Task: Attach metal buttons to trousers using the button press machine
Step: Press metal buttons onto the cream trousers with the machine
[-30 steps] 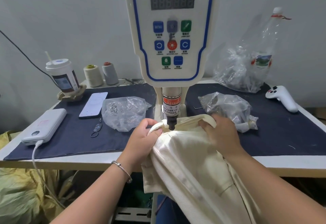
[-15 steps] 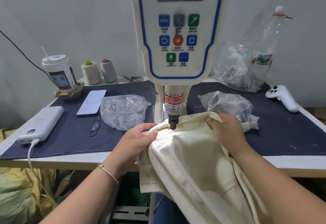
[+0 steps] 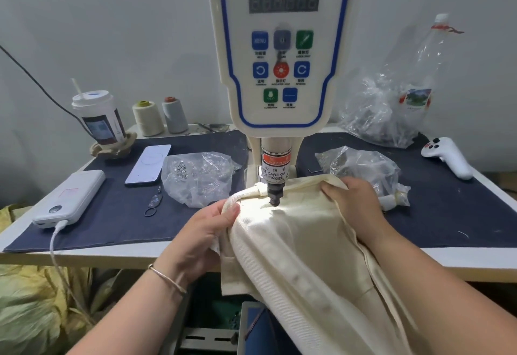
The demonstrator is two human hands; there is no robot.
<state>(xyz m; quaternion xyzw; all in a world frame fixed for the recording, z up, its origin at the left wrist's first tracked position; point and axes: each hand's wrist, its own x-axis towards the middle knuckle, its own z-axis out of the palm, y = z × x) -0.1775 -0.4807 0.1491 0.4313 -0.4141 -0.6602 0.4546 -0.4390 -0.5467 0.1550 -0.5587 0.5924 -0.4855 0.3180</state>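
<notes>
Cream trousers [image 3: 293, 248] hang off the table's front edge, their waistband lying under the punch head [image 3: 275, 195] of the white servo button machine [image 3: 282, 55]. The punch tip touches the cloth. My left hand [image 3: 204, 231] grips the rolled waistband left of the punch. My right hand [image 3: 355, 203] pinches the waistband's edge to the right of it. A clear bag of metal buttons [image 3: 200, 177] lies left of the machine, and another clear bag [image 3: 361, 167] lies right of it.
On the dark mat [image 3: 120, 212] sit a phone [image 3: 148, 164], a power bank [image 3: 70, 198] with cable, a key ring [image 3: 153, 205], a drink cup [image 3: 98, 119] and two thread cones [image 3: 159, 117]. At right are a white controller [image 3: 447, 156], a plastic bottle [image 3: 422, 80] and a crumpled bag [image 3: 375, 114].
The view has shifted slightly. My left hand slid down and left along the waistband, uncovering the rolled band beside the punch. My right hand holds almost the same spot.
</notes>
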